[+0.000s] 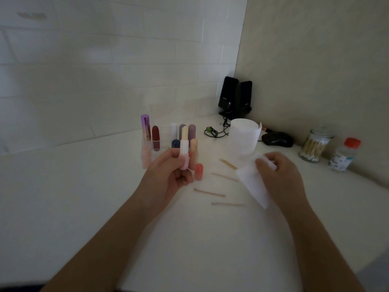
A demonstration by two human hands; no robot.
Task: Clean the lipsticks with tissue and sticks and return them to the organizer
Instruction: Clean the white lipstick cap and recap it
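Observation:
My left hand (168, 171) grips an uncapped pink lipstick (184, 150) upright, its pale yellow stick pointing up. My right hand (275, 171) holds a white tissue (252, 186) that hangs down toward the counter. A clear organizer (147, 150) stands behind the left hand with a purple tube (145, 127), a dark red lipstick (155, 137) and several pastel ones in it. A peach lipstick (194, 152) and a coral cap (198, 171) stand just right of my left hand. Several wooden sticks (209, 192) lie on the counter between my hands.
A tissue roll (244, 138) stands behind my right hand. A glass jar of cotton swabs (314, 147) and a small red-capped bottle (345, 154) are at the right. Two black speakers (235, 98), cables and a dark mouse (277, 139) fill the back corner.

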